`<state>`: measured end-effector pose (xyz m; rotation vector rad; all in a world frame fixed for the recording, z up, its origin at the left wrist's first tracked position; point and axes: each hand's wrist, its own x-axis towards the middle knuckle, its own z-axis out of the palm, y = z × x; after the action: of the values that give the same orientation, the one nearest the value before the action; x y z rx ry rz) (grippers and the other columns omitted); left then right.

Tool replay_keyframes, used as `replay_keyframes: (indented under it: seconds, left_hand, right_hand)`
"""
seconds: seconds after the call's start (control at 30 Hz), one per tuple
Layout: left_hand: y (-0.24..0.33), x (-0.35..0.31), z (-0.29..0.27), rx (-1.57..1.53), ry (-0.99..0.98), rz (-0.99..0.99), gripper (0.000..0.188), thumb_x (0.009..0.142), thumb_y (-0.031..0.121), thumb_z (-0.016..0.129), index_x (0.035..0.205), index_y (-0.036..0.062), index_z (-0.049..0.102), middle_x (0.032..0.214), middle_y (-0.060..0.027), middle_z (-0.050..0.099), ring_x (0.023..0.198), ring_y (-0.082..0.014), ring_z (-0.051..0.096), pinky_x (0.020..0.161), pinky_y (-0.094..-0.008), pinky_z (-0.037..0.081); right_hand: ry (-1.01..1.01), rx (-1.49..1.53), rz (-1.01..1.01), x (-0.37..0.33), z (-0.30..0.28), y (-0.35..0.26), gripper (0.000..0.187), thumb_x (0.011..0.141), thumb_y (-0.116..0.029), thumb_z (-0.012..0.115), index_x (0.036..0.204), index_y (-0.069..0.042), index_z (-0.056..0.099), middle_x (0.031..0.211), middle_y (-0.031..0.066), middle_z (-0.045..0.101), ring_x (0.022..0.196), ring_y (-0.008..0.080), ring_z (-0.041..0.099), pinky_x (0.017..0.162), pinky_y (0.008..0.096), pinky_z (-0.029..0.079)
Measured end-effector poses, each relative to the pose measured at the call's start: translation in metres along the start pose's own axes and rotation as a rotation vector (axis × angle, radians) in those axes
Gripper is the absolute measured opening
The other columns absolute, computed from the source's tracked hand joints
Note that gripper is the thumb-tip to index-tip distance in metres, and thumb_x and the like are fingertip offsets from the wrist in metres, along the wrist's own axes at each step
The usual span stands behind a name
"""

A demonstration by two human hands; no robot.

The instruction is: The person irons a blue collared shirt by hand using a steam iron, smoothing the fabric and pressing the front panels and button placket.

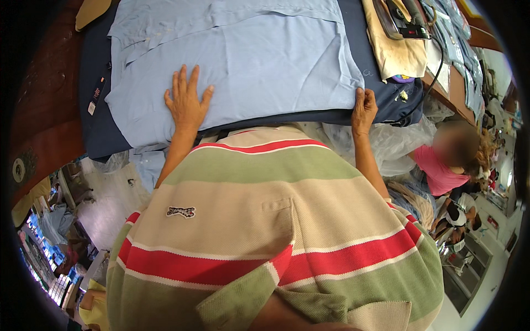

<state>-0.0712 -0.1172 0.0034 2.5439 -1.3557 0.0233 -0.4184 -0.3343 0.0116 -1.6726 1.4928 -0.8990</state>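
The right grip (364, 113) pinches the near right corner of a light blue cloth (259, 66) between thumb and fingers. The left grip (188, 105) is released, palm down with fingers spread on the fabric's left part. Spread over the navy-covered desk (99, 128), the cloth looks mostly smooth, with creases toward its right edge and a layered fold farther off. Beyond, at far right, an iron (387, 17) rests on cream fabric (395, 58).

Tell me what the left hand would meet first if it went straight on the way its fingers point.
The left hand lies on the light blue cloth; straight ahead, it would probably first meet the layered edge running across that cloth, though its height is unclear.
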Motion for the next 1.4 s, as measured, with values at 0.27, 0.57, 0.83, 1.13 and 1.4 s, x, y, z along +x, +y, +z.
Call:
replay_keyframes:
  seconds: [0.27,0.57,0.83,1.13,1.4]
  left_hand:
    - [-0.016,-0.053,0.005,-0.241,-0.061,0.641,0.022,0.08,0.031,0.061,0.085,0.0104,0.057,0.124,-0.0085,0.051,0.122,-0.0266,0.042,0.095,-0.0491,0.031]
    - [-0.068,-0.203,-0.062,-0.082,-0.625,-0.428,0.02,0.074,0.023,0.057,0.083,0.0053,0.059,0.096,-0.0101,0.059,0.087,-0.0253,0.055,0.07,-0.0382,0.042]
    - [-0.098,-0.301,-0.079,-0.125,-0.777,-0.876,0.02,0.075,0.023,0.056,0.083,0.005,0.059,0.095,-0.0102,0.06,0.087,-0.0251,0.055,0.07,-0.038,0.043]
    - [-0.1,-0.274,-0.059,-0.175,-0.747,-0.843,0.02,0.075,0.023,0.056,0.083,0.0047,0.059,0.094,-0.0103,0.06,0.086,-0.0248,0.056,0.07,-0.0377,0.043]
    - [-0.107,-0.223,-0.014,-0.247,-0.731,-0.714,0.02,0.075,0.022,0.056,0.083,0.0045,0.059,0.093,-0.0104,0.06,0.086,-0.0246,0.056,0.07,-0.0374,0.043]
  right_hand:
    - [0.054,-0.624,-0.445,0.007,-0.015,0.028,0.016,0.082,-0.025,0.064,0.084,-0.009,0.06,0.074,0.0052,0.056,0.074,0.0235,0.052,0.083,0.0379,0.033]
    - [0.033,-0.449,0.006,-0.138,-0.056,0.074,0.028,0.08,-0.019,0.062,0.1,0.001,0.057,0.088,0.0143,0.058,0.081,0.0269,0.054,0.074,0.0383,0.043]
    - [-0.012,-0.462,0.074,-0.15,-0.059,0.08,0.028,0.081,-0.018,0.06,0.102,0.0,0.057,0.089,0.0136,0.058,0.081,0.026,0.055,0.073,0.0378,0.044]
    - [-0.08,-0.476,0.104,-0.157,-0.062,0.085,0.028,0.081,-0.018,0.057,0.103,-0.001,0.057,0.089,0.0128,0.059,0.08,0.0251,0.055,0.072,0.0372,0.044]
    - [-0.174,-0.523,0.239,-0.202,-0.07,0.087,0.028,0.082,-0.018,0.055,0.105,-0.001,0.056,0.09,0.0121,0.059,0.08,0.0242,0.056,0.071,0.0367,0.045]
